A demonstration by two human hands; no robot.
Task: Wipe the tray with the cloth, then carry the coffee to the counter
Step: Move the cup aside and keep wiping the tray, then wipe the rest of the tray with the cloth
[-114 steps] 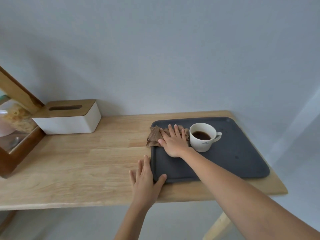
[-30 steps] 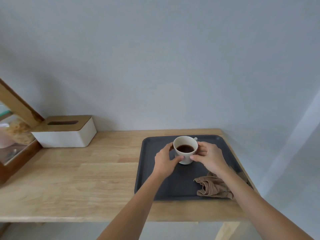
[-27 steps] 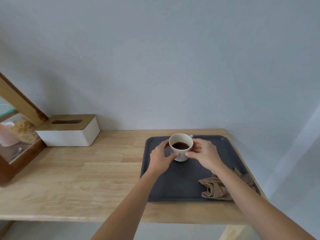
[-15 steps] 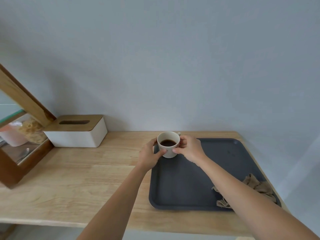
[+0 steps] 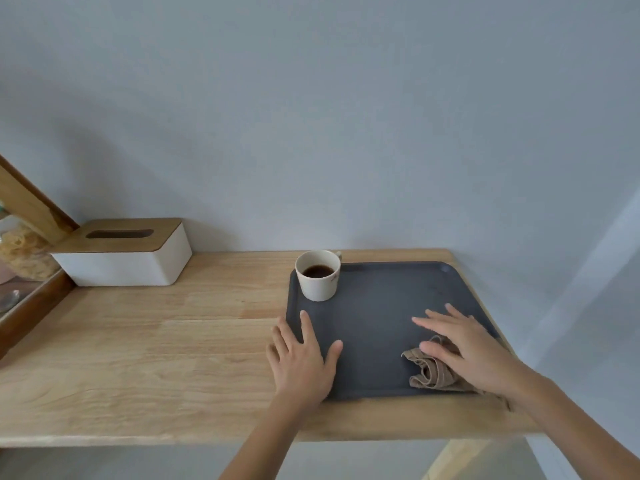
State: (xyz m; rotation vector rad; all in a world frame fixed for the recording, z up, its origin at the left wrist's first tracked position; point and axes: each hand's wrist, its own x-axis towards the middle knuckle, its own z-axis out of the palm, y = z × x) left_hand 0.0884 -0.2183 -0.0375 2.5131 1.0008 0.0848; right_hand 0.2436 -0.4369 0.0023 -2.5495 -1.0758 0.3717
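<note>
A dark grey tray [image 5: 377,306] lies on the right part of the wooden table. A white cup of coffee [image 5: 318,275] stands upright in the tray's far left corner. A crumpled brown cloth [image 5: 431,372] lies at the tray's near right. My right hand [image 5: 460,344] rests flat on the cloth, fingers spread, covering part of it. Over the tray's near left edge lies my left hand [image 5: 303,358], flat and spread, half on the table.
A white tissue box with a wooden lid [image 5: 124,252] stands at the back left by the wall. A wooden-framed glass case [image 5: 24,258] sits at the far left edge. The table's right edge [image 5: 498,327] runs just beyond the tray.
Both hands have let go of the cup, which now stands in the tray's far left corner. My right hand moved onto the cloth; my left dropped to the tray's near left edge.
</note>
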